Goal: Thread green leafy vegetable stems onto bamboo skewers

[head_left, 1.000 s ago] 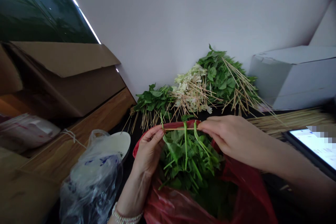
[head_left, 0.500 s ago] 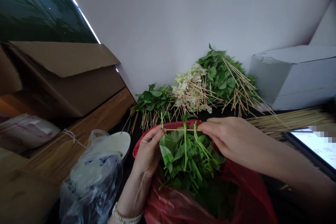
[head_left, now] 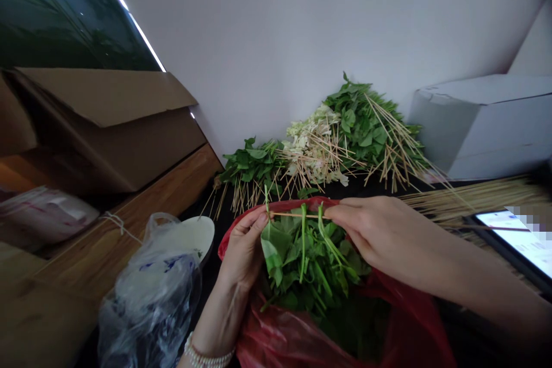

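A thin wooden skewer (head_left: pixel 293 215) spans the space between my hands, above a red plastic bag (head_left: pixel 280 336) full of green leaves. My left hand (head_left: pixel 245 241) pinches the skewer's left part together with a leafy green stem (head_left: pixel 273 244). The fingers of my right hand (head_left: pixel 366 224) are closed on its right end. Green stems (head_left: pixel 303 241) hang from the skewer between the hands, one near the middle and others by my right fingertips.
Behind the bag lie skewered green leaves (head_left: pixel 254 161), pale cabbage pieces (head_left: pixel 313 138) and more greens (head_left: pixel 366 121). Loose skewers (head_left: pixel 483 195) and a lit screen (head_left: pixel 517 241) are right. Left are a white bowl (head_left: pixel 202 233), clear bag (head_left: pixel 150 293) and cardboard box (head_left: pixel 129 144); a white box (head_left: pixel 495 132) stands back right.
My right hand has shifted very slightly, and the hanging leaf and stems have swung a little. A dark thin stick now shows across the screen.
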### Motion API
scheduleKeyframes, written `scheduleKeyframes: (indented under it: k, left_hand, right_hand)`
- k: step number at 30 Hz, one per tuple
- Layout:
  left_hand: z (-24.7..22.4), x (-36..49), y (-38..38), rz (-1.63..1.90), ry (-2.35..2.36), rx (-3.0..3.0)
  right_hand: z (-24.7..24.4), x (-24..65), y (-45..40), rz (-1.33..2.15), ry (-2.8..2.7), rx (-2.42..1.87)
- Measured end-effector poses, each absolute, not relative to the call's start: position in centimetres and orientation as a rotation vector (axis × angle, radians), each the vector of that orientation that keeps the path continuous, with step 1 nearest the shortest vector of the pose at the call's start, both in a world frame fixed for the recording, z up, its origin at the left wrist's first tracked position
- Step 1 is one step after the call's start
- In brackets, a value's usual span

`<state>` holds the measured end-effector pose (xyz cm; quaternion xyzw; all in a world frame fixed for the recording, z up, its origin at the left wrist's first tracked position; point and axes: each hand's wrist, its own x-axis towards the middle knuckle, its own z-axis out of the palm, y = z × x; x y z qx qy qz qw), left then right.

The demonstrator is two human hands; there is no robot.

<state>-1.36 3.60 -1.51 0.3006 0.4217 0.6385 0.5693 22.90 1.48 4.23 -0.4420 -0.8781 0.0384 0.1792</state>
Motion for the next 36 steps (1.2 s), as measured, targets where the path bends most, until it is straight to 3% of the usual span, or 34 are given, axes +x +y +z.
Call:
scheduleKeyframes:
  k: [36]
  left_hand:
    - [-1.58, -1.98, 3.47, 1.322, 0.993, 0.648]
  right_hand:
    - [3.91, 22.68, 1.90, 0.240, -2.460, -1.219]
